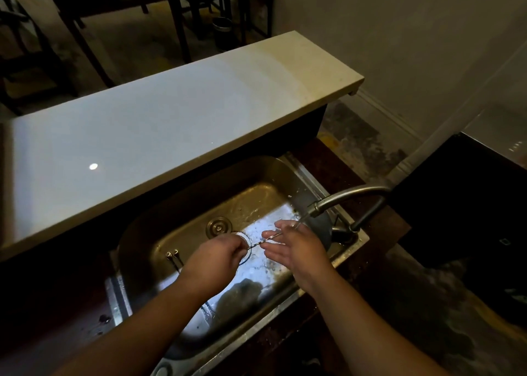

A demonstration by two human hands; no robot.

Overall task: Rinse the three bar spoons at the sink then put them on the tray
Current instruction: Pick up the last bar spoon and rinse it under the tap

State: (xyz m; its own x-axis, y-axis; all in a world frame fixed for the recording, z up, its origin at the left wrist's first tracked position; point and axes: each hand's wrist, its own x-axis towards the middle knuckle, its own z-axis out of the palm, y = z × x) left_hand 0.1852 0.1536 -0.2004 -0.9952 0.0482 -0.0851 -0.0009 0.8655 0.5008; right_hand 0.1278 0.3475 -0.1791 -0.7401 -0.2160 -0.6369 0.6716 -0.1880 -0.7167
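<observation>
Left hand [219, 254] pinching twisted bar spoon [263, 240], right hand [296, 243] open alongside

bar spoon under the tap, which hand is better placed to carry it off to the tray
Left. The left hand already pinches the bar spoon by one end, while the right hand lies open under the running faucet. No tray is in view.

A steel sink [291, 173] sits in the dark counter [328, 159], two spoon handles [173, 257] lying inside.
</observation>
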